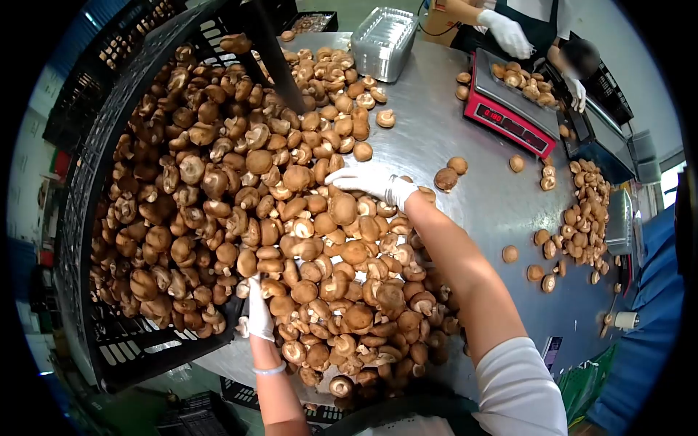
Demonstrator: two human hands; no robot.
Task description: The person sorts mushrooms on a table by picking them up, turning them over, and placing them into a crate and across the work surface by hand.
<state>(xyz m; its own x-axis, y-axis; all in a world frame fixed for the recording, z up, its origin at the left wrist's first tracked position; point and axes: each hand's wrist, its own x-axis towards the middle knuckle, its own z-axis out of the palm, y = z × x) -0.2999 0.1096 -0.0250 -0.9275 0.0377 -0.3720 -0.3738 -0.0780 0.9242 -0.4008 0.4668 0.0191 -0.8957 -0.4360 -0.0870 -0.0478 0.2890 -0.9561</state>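
Two gloved hands work at the mushrooms point(291, 240), which are far too many to count and spill from one tilted black crate point(109, 182) onto the steel desk point(436, 131). Nearest the camera, the left hand point(258, 312) lies at the crate's lower edge, its fingers hidden among the caps, so I cannot tell whether they grip anything. Farther out, the right hand point(371, 182) rests flat on top of the pile with fingers spread wide and holding nothing. One stack of foil trays point(384, 42) stands at the desk's far end, just beyond the heap. One red scale point(509, 109) sits to the right, with a small batch of mushrooms on its pan. Two gloved hands of another person point(505, 33) reach over the scale. A second, smaller pile of mushrooms point(585, 211) lies along the right edge, with loose ones scattered between the two heaps. A blue sleeve point(647, 312) fills the right margin.
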